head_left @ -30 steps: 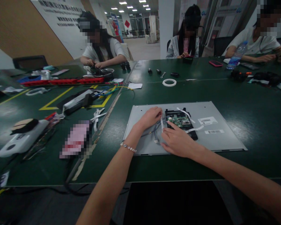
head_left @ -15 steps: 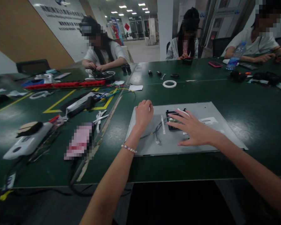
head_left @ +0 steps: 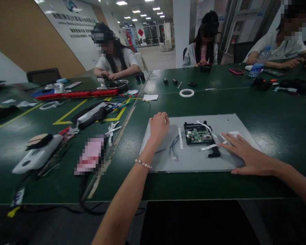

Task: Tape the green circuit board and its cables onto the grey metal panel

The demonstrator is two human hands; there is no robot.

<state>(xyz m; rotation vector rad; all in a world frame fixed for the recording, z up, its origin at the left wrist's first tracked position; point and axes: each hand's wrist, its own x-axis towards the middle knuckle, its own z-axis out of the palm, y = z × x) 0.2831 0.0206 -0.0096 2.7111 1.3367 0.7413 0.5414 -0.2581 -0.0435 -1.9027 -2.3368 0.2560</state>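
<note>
A flat grey panel (head_left: 165,163) lies on the green table. Mounted near its middle is a green circuit board (head_left: 200,136) in a black frame, with white tape strips beside it and a grey cable (head_left: 174,144) running left. My left hand (head_left: 159,126) rests at the panel's upper left edge, fingers curled; whatever they may hold is hidden. Over the right part of the panel my right hand (head_left: 247,154) is spread with nothing in it, fingertips near a white label (head_left: 235,134).
A pink phone-like device (head_left: 91,153) and a white device (head_left: 38,158) lie at left. Behind the panel are a white tape roll (head_left: 187,93), a small wrench (head_left: 180,85) and a bottle (head_left: 257,66). Three people sit across the table (head_left: 219,102).
My right hand has moved right, off the circuit board, and the board is now uncovered. My left hand stays at the panel's edge. The view has shifted slightly.
</note>
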